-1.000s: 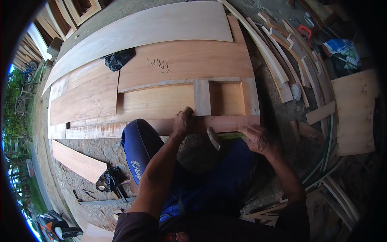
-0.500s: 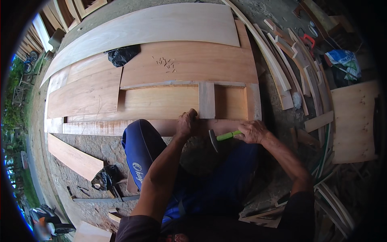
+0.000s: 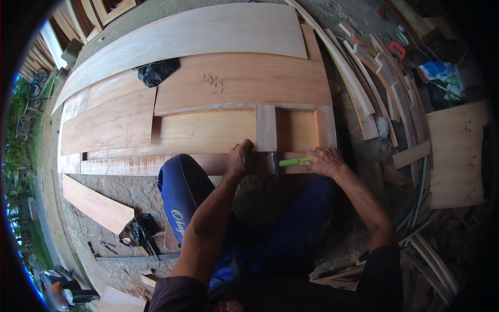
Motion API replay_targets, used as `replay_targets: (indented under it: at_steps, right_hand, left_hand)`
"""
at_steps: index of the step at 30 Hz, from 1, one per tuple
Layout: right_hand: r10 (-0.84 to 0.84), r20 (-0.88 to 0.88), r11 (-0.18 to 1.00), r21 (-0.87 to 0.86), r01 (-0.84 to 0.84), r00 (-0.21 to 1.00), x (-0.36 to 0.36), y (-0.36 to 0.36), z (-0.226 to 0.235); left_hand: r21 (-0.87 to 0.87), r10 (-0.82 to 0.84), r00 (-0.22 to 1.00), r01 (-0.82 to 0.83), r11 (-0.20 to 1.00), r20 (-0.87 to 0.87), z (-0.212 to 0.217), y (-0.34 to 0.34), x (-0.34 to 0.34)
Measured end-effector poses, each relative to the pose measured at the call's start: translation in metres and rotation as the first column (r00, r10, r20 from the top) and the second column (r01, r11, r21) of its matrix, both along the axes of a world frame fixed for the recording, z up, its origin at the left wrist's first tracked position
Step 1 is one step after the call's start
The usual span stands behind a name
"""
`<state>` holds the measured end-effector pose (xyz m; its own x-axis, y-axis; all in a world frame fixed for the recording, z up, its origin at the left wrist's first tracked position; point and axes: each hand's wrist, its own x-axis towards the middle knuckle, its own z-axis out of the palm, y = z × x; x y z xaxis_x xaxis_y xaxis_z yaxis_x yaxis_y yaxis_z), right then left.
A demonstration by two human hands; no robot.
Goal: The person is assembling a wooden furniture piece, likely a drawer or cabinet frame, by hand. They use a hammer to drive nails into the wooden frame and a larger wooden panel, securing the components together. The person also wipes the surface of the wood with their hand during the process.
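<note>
Hammer (image 3: 293,161) with a green handle sits in the right hand (image 3: 326,161), whose grip is closed around the handle; its metal head (image 3: 275,163) is at the near rail (image 3: 205,163) of the wooden frame, close to the end of a crosspiece (image 3: 266,127), contact unclear. The left hand (image 3: 240,158) is curled at that rail, left of the hammer; whether it grips anything cannot be told. Beyond, small thin pieces (image 3: 213,81) and a black plastic bag (image 3: 155,74) lie on the panels (image 3: 270,78).
</note>
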<state>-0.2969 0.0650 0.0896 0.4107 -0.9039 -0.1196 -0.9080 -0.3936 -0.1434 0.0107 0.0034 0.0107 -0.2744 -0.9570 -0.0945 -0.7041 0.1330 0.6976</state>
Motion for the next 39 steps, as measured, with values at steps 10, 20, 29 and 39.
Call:
replay_targets:
  at_steps: [10, 20, 29, 39]
  right_hand:
    - [-0.125, -0.009, 0.975, 0.184, 0.124, 0.992, -0.007, 0.013, -0.009]
    - [-0.223, 0.04, 0.956, 0.207, 0.21, 0.974, 0.01, 0.035, -0.022]
    - [-0.072, -0.098, 0.972, 0.217, 0.092, 0.993, 0.015, -0.01, 0.01]
    - [0.08, 0.02, 0.997, 0.021, -0.081, 0.997, 0.003, 0.019, -0.012]
  left_hand:
    - [0.05, -0.012, 1.0, 0.012, 0.999, -0.001, -0.013, -0.006, 0.002]
    - [0.598, 0.149, 0.921, 0.106, 0.794, -0.361, -0.003, -0.033, -0.007]
    - [0.494, 0.215, 0.904, -0.004, 0.869, -0.37, -0.002, -0.026, -0.005]
    - [0.542, 0.265, 0.913, -0.059, 0.839, -0.311, 0.036, -0.025, -0.018]
